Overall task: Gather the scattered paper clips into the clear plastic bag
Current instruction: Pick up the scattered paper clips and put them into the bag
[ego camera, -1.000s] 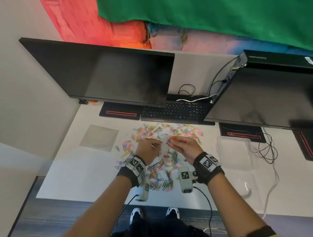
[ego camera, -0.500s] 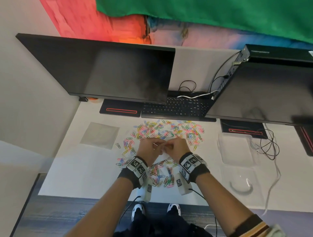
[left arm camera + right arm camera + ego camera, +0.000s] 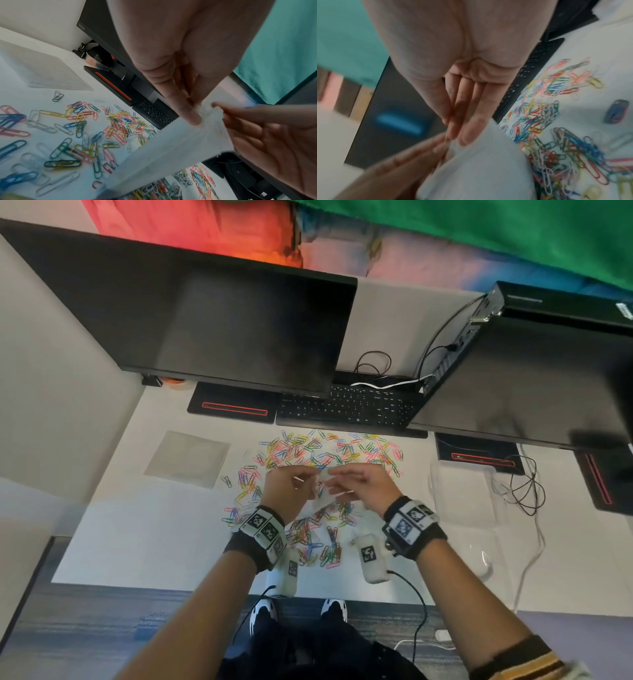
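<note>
A: Both hands have drifted apart a bit vs a sec ago, clear plastic bag [image 3: 323,495] now stretched between them.

B: Grip?

A: Left hand [image 3: 286,494] pinches one side of the bag's top edge, right hand [image 3: 364,491] pinches the other, fingers [image 3: 471,129] long & nearly straight on the plastic. Bag hangs down btwn the wrists, off the tabletop [image 3: 144,529].

B: Paper clips?

A: Paper clips [image 3: 329,451] lie loose on the tabletop, under & beyond both hands, more toward the wrists. Can't tell if any are in the bag.
</note>
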Demonstrator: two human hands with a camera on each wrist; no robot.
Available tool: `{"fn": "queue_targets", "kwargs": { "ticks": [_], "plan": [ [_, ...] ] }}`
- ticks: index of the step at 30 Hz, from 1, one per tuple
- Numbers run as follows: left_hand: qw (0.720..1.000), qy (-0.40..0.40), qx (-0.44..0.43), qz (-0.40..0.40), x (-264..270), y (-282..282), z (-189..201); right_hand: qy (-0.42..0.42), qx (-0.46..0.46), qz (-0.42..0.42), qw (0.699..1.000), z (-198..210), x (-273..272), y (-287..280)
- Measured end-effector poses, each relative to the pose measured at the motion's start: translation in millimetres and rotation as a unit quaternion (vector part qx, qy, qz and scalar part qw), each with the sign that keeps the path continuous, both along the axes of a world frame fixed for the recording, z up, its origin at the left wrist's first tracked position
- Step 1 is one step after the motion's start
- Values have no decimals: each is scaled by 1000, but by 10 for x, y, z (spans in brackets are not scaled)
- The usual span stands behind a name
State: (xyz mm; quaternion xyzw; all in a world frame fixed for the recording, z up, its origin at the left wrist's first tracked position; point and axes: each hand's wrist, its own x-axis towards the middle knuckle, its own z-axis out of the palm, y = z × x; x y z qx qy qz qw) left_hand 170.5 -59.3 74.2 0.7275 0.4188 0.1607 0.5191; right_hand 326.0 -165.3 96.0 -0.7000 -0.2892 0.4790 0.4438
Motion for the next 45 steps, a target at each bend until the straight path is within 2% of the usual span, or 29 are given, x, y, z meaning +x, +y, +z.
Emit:
{"fn": "queue_targets", "kwargs": {
  "ticks": [2,5,7,8,9,13,17,20,24,29,32,34,37,38,40,41,42,43,45],
  "plan": [
    [1000,1,4,10,-38,51,11,-9,-11,-50,999,-73,151,-151],
    [1000,-5,-6,29,-108,126,14,-110,-167,-12,980,-396,351,-471],
    [999,-10,-11,41,-144,148,25,-93,-272,17,958,-620,355,-672],
    [999,-10,-11,44,-154,151,36,-77,-290,21,954,-712,303,-745],
    [999,-8,-10,45,-162,152,44,-81,-291,26,953,-792,237,-794],
    [999,-9,-14,48,-174,146,42,-235,-238,8,942,-1160,83,-767],
    [999,-5,-10,47,-208,158,72,-270,-193,-41,942,-1293,151,-565],
    [998,-5,-15,54,-233,168,74,-343,-186,30,920,-1283,167,-380],
    [999,-1,-7,53,-239,165,82,-443,-153,160,869,-1291,91,-198],
    [999,-1,-15,46,-228,155,82,-493,-110,191,842,-1378,33,-173],
    [999,-3,-14,44,-209,147,78,-490,-97,203,842,-1376,73,-162],
    [999,-3,-13,41,-188,140,78,-470,-86,181,860,-1337,127,-159],
    [999,-1,-16,37,-153,135,52,-390,-80,40,916,-1279,213,-230],
    [999,3,-18,31,-139,132,40,-330,-86,-31,940,-1264,243,-263],
    [1000,14,-14,22,-119,133,8,-108,-100,-183,972,-1180,297,-303],
    [1000,20,-9,19,-109,129,2,23,-83,-241,967,-1107,312,-304],
    [1000,23,-6,17,-99,124,1,134,-48,-283,949,-990,316,-298],
    [1000,26,-7,14,-87,120,1,207,-12,-302,930,-861,324,-280],
    [999,26,-18,12,-55,105,8,281,48,-288,914,-601,318,-236]
  ]
}}
